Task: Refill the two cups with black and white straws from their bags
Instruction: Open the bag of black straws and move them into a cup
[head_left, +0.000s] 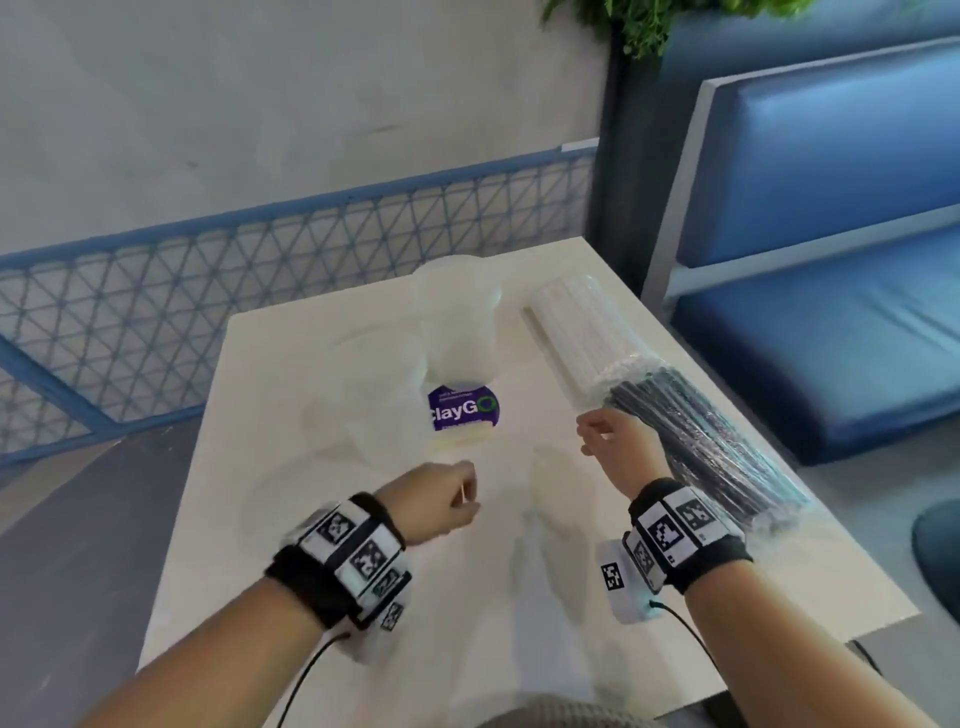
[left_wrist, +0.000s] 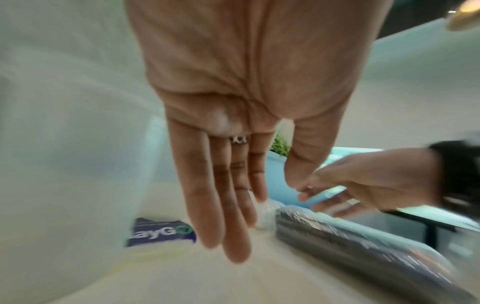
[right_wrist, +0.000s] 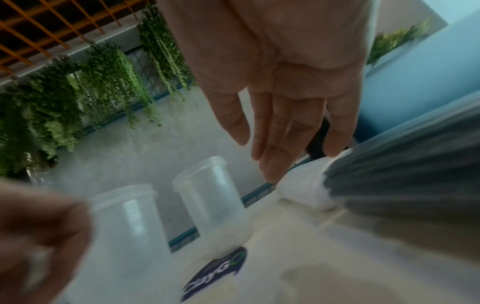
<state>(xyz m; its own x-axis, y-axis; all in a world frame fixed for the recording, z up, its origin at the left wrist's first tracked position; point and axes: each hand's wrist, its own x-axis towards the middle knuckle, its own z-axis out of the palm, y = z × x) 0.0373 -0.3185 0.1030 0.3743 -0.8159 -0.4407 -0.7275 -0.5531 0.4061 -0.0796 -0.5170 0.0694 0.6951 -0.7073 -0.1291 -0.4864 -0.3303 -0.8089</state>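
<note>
Head view: the left hand (head_left: 441, 501) and right hand (head_left: 615, 441) hover over the desk (head_left: 519, 545), fingers relaxed, grasping nothing. Two clear cups (head_left: 460, 322) stand ahead; the black straws' bag (head_left: 711, 447) and white straws' bag (head_left: 576, 332) lie at right.

Looks like a café or fast-casual eatery. Blue padded booth bench (head_left: 810, 218) beside a pale worktop (head_left: 519, 545); branded "ClayGo" sticker (head_left: 462, 408) on it. Hanging greenery (right_wrist: 78, 92) along a grey wall, blue mesh partition (head_left: 260, 270), orange ceiling grid (right_wrist: 52, 24). Bulk straw bags (head_left: 691, 415) and clear plastic cups (right_wrist: 215, 197) fit food service.
</note>
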